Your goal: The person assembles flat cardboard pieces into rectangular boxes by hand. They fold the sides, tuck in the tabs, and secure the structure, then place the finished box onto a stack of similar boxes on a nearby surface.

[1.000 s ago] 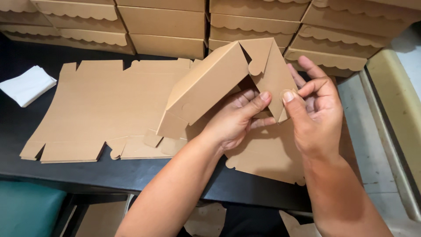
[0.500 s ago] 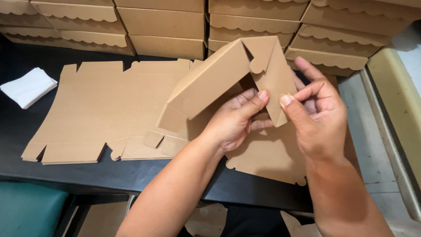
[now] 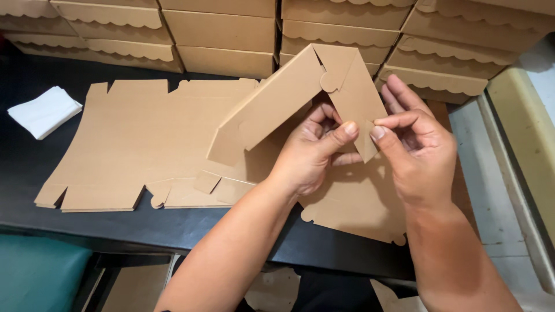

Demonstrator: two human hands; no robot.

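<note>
Both hands' fingers (image 3: 347, 128) clamped on folded cardboard flap (image 3: 352, 95), flat blanks (image 3: 144, 138) left, boxes (image 3: 225, 34) behind

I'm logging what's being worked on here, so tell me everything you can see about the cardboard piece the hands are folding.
The cardboard piece is plain brown card, die-cut, with fold lines, small tabs and a rounded locking tab near its top. It is partly folded: two panels rise and meet in a peak, like a tent, while the rest lies flat on the black table, partly over a flat cardboard blank. The left hand and the right hand pinch the lower end of the right panel between thumb and fingers.
</note>
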